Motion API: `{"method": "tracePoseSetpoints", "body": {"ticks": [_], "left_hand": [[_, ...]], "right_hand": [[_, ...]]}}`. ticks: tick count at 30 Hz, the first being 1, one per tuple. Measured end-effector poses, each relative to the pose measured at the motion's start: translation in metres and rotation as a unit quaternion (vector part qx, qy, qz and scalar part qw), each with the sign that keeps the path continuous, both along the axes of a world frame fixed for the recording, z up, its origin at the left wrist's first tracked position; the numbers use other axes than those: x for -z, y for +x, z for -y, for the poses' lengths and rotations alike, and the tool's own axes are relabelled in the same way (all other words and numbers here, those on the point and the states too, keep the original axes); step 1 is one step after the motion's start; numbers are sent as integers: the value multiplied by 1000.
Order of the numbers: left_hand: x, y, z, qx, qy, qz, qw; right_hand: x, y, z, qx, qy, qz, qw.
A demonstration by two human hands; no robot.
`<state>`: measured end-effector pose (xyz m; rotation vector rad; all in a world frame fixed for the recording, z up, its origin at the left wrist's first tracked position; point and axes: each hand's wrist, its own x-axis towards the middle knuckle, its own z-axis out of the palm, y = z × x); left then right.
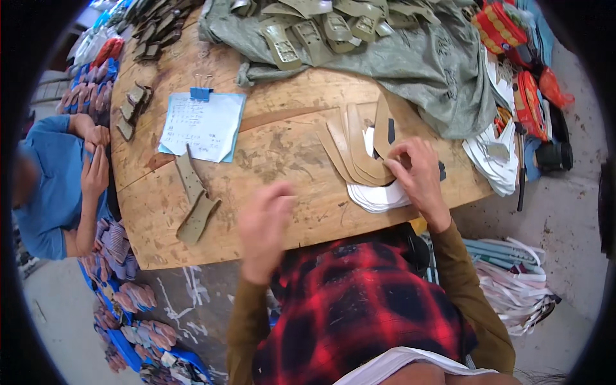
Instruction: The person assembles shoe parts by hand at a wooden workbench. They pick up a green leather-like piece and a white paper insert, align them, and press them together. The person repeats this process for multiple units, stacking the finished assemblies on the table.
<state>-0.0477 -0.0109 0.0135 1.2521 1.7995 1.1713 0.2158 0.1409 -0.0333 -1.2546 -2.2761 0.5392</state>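
Observation:
My right hand [417, 178] is at the right of the wooden table, thumb and fingertips pinched at the end of a tan curved strip [382, 125]. Beside it lie several overlapping tan U-shaped pieces [354, 144], thin and flat like cut leather. Under their near edge sits a stack of white curved pieces [375, 197]. Small dark pieces show partly behind my fingers. My left hand [265, 231] is over the near table edge, smeared by motion; its fingers cannot be read. Left of it rests an olive-brown shaped piece [194, 197], apart from the hand.
Papers [202, 125] under a blue binder clip [201, 94] lie on the wooden table [269, 154]. A grey-green sack [417, 77] bears several olive pieces [314, 38]. White pieces [494, 160] hang at the right edge. A person in a blue shirt [48, 179] sits left; bundles [138, 295] stand below.

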Motion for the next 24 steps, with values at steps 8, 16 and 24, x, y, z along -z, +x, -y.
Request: {"method": "tracePoseSetpoints", "body": {"ticks": [8,16,24], "left_hand": [[51,81,-65,177,115,-205,956],[45,74,-64,139,164,-76,974],[7,35,-54,16,93,538,837]], "right_hand": [[-6,3,-8,-14,-39,19,999],[-39,-3,-14,-28,-126,-127,983],[-100,-105,-42,-269,-298,-174,899]]}}
